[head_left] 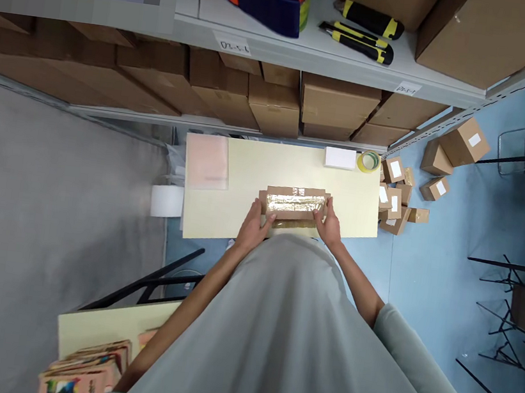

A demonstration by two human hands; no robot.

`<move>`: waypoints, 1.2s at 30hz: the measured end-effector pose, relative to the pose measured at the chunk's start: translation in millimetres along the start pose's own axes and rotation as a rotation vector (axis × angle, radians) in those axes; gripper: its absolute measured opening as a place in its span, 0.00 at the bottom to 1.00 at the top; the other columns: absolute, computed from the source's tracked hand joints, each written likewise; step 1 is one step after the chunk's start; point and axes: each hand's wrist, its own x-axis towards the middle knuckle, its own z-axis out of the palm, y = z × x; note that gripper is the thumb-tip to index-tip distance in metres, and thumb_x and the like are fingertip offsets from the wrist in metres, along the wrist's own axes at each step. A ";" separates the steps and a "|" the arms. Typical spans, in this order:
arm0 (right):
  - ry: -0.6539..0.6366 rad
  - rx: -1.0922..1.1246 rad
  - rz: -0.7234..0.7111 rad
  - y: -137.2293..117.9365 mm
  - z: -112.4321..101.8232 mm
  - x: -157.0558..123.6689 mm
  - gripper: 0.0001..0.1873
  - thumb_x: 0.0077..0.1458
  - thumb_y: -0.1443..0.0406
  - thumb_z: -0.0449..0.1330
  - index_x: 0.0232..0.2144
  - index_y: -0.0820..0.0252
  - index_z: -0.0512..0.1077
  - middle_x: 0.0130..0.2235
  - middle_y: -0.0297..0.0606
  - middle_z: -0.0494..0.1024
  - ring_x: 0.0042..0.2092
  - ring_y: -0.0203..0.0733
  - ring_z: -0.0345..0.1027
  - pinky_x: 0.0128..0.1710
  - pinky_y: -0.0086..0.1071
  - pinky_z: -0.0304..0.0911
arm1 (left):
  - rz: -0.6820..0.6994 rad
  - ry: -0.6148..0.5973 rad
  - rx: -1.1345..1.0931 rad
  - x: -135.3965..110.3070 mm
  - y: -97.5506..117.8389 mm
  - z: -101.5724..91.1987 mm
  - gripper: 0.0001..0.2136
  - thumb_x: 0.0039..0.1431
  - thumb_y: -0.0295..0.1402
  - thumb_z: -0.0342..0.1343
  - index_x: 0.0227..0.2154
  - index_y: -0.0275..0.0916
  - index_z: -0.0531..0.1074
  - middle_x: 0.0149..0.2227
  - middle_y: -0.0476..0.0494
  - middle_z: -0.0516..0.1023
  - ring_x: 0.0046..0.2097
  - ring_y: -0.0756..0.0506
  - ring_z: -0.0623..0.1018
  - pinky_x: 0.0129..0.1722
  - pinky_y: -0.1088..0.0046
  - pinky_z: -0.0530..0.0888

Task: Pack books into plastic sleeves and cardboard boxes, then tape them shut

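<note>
A small cardboard box with a shiny strip of clear tape along its face lies at the near edge of the pale yellow table, close to my body. My left hand grips its left end, with the thumb by the lower edge. At the right end, my right hand holds the box with its thumb on the taped face and fingers along the side. More tape shows just below the box, its loose end unclear.
A roll of yellow tape and a white stack of labels sit at the table's back edge, with a pink sheet at left. Several small boxes lie right on the floor. Above, a shelf holds cutters.
</note>
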 end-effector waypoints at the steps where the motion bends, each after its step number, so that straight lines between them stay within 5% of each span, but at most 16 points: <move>1: 0.031 0.024 0.015 -1.9 1.9 3.4 0.45 0.76 0.45 0.48 0.81 0.66 0.45 0.75 0.56 0.66 0.68 0.63 0.73 0.62 0.50 0.73 | -0.014 0.041 -0.025 0.9 4.1 0.4 0.47 0.69 0.65 0.50 0.78 0.33 0.57 0.76 0.25 0.65 0.77 0.29 0.65 0.74 0.49 0.65; 5: 0.037 0.069 0.096 -11.5 17.9 17.7 0.47 0.73 0.40 0.50 0.78 0.67 0.51 0.66 0.57 0.78 0.63 0.61 0.77 0.60 0.48 0.74 | -0.064 0.059 -0.027 11.0 33.0 2.0 0.40 0.70 0.65 0.48 0.69 0.38 0.69 0.57 0.32 0.85 0.57 0.31 0.84 0.58 0.55 0.78; 9: 0.036 -0.001 0.206 -16.6 35.7 22.5 0.58 0.63 0.36 0.63 0.76 0.70 0.51 0.62 0.62 0.80 0.60 0.66 0.79 0.57 0.52 0.75 | -0.108 0.106 0.185 28.3 54.7 7.1 0.40 0.59 0.70 0.58 0.56 0.36 0.77 0.42 0.29 0.87 0.47 0.26 0.85 0.47 0.54 0.80; 14: 0.016 -0.017 0.162 -11.2 34.1 22.9 0.44 0.74 0.40 0.46 0.74 0.69 0.52 0.59 0.62 0.81 0.56 0.65 0.81 0.56 0.54 0.74 | -0.109 0.122 0.273 42.4 46.6 8.1 0.36 0.64 0.69 0.53 0.50 0.39 0.79 0.33 0.32 0.85 0.44 0.26 0.86 0.45 0.54 0.79; 20: 0.065 -0.044 0.158 -14.8 33.0 28.4 0.48 0.73 0.37 0.46 0.74 0.72 0.55 0.57 0.64 0.82 0.56 0.67 0.80 0.57 0.53 0.73 | -0.089 0.097 0.141 36.1 27.9 15.8 0.37 0.73 0.62 0.41 0.61 0.34 0.75 0.39 0.29 0.86 0.48 0.26 0.86 0.50 0.52 0.78; 25: 0.005 -0.070 0.167 -19.4 19.2 27.1 0.40 0.78 0.45 0.35 0.75 0.67 0.57 0.58 0.58 0.82 0.55 0.63 0.80 0.58 0.54 0.72 | -0.087 0.084 0.017 34.7 32.7 18.8 0.36 0.73 0.60 0.44 0.66 0.35 0.71 0.51 0.27 0.86 0.54 0.27 0.84 0.56 0.49 0.78; 30: 0.097 0.057 -0.019 -32.3 -18.7 19.6 0.41 0.76 0.39 0.38 0.52 0.60 0.80 0.58 0.55 0.80 0.61 0.58 0.75 0.61 0.48 0.72 | -0.010 0.148 -0.102 24.8 52.6 -1.2 0.30 0.71 0.59 0.50 0.56 0.37 0.77 0.55 0.29 0.83 0.58 0.32 0.81 0.60 0.52 0.77; 36: 0.277 0.177 -0.052 -57.6 -59.7 6.0 0.34 0.74 0.38 0.48 0.51 0.59 0.78 0.52 0.50 0.82 0.51 0.53 0.78 0.54 0.48 0.77 | 0.029 0.233 -0.294 5.7 73.5 -34.0 0.25 0.75 0.58 0.48 0.51 0.41 0.75 0.52 0.37 0.84 0.56 0.39 0.83 0.58 0.60 0.80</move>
